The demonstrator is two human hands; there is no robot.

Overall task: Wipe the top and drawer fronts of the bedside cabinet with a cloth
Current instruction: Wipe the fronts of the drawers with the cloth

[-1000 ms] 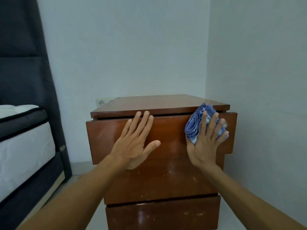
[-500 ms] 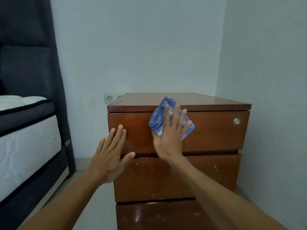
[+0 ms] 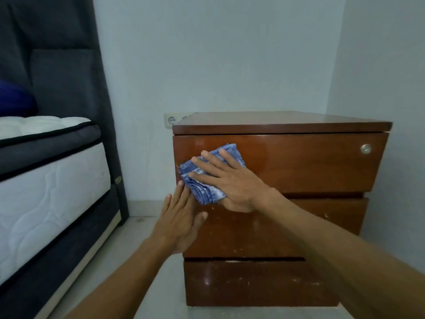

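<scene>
Pressing a folded blue cloth (image 3: 205, 191) flat against the top drawer front (image 3: 299, 164), the right hand (image 3: 232, 183) lies with its fingers straight and slightly spread across the fabric, pointing up and to the left; its thumb is hidden under the cloth's lower edge. The cloth sits near the left end of that drawer front, close to the corner of the bedside cabinet (image 3: 340, 222), with its layered folds showing below and left of the fingers. The left hand (image 3: 181, 219) is held flat, fingers straight and close together, against the left part of the middle drawer front (image 3: 253, 233), its fingertips reaching up to just beside the cloth's lower corner; it holds nothing. A small round metal fitting (image 3: 365, 148) shows near the right end of the top drawer front. The middle drawer front and the bottom drawer front (image 3: 253, 282) carry pale scuffs and specks, while the cabinet top (image 3: 287, 120) looks glossy. A white wall socket (image 3: 171, 120) sits on the wall just behind the cabinet's left rear corner. To the left stands a bed with a white quilted mattress (image 3: 46, 192), a dark padded headboard (image 3: 64, 65) and a blue pillow (image 3: 13, 100) at the frame's edge. Pale floor (image 3: 147, 240) runs between bed and cabinet.
</scene>
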